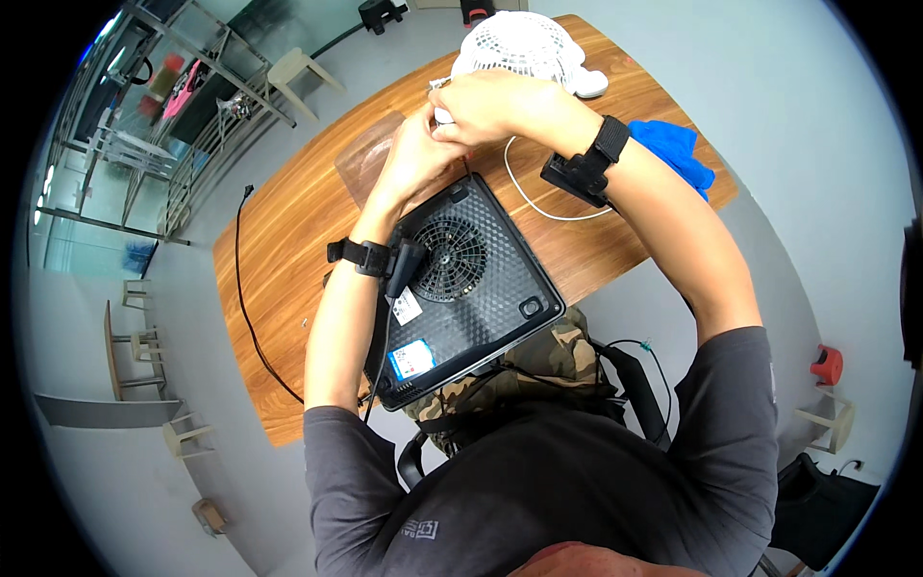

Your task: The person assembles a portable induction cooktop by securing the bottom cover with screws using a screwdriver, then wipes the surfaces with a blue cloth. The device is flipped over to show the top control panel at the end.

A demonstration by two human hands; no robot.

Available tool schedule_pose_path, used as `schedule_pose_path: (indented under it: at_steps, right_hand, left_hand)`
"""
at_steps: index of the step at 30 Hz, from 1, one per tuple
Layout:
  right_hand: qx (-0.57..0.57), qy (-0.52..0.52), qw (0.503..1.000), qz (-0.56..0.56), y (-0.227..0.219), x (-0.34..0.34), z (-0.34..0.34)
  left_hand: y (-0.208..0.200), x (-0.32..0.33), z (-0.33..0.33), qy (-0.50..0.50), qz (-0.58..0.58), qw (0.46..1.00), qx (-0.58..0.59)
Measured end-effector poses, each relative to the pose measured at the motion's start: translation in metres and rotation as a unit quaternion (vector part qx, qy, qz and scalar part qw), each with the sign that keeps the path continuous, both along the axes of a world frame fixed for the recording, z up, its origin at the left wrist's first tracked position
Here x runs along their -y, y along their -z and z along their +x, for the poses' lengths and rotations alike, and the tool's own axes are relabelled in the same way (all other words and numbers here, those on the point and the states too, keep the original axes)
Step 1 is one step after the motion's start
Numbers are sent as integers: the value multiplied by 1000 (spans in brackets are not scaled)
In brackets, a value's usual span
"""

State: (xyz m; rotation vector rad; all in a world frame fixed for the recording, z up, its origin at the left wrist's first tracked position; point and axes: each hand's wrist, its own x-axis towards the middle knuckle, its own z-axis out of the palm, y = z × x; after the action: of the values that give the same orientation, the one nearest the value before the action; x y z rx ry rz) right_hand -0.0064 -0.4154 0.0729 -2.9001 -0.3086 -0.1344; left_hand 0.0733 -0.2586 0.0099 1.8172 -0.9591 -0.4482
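A black appliance [519,274] with a round fan grille [448,258] lies underside up, partly on the table and reaching over its near edge toward my lap. It looks like an induction cooker. Beyond its far corner my left hand [419,159] and my right hand [486,108] meet, fingers closed together. A small white piece [443,115] shows between them, mostly covered by my fingers, so its kind is unclear. Just below the hands, a thin dark shaft [468,166] points at the appliance's corner; whether I hold it cannot be told.
The wooden table [288,288] carries a white fan [519,46] at the far side, a blue cloth [673,152] at right, and a brown translucent sheet [370,157] at left. A black cord [245,298] runs along the left; a white cable [524,188] curves at right.
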Motion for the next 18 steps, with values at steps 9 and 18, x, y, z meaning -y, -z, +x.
schedule_pose_path:
  at_steps: [9,18]
  right_hand:
    - [56,12,998,-14,2,2,-7]
    - [90,-11,995,40,-6,2,-1]
  left_hand:
    - [-23,-10,-21,-59,63,996,15]
    - [4,-41,-8,20,59,985,163]
